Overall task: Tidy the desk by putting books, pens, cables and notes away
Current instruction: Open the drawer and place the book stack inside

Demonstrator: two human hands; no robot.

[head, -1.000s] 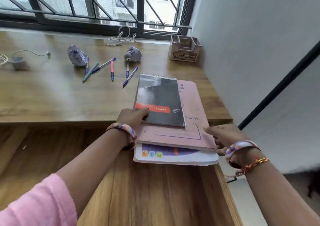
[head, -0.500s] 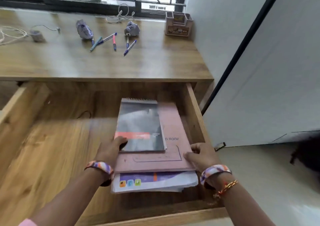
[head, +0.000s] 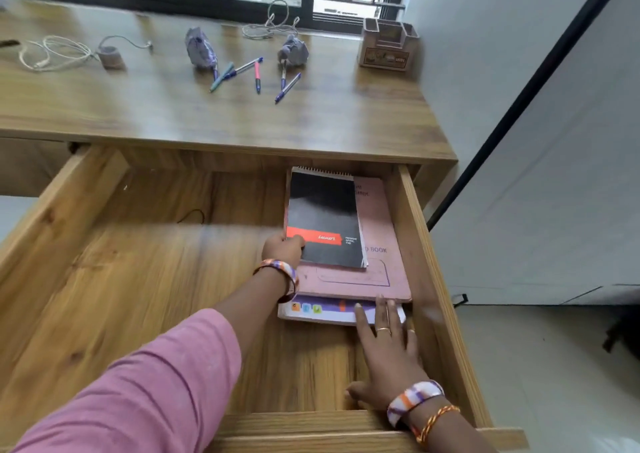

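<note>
A stack of three books lies in the open wooden drawer (head: 138, 279), against its right wall. A black spiral pad (head: 323, 217) is on top, a pink record book (head: 381, 244) under it, and a white and purple book (head: 322, 310) at the bottom. My left hand (head: 282, 248) grips the left edge of the black pad, thumb on its cover. My right hand (head: 388, 359) lies flat with fingers spread, and its fingertips touch the near edge of the bottom book. Several pens (head: 256, 74) lie on the desk (head: 138, 113).
Two crumpled paper balls (head: 199, 48) sit by the pens. A white cable with a plug (head: 55, 52) lies at the far left, and another coiled cable (head: 270, 26) lies by the window. A wooden pen holder (head: 388, 45) stands in the back right corner. A white wall is on the right.
The book stack has gone from the desk's edge down into the drawer and slid back against its right wall. My right hand has left the stack's side and now lies flat at its near edge.
</note>
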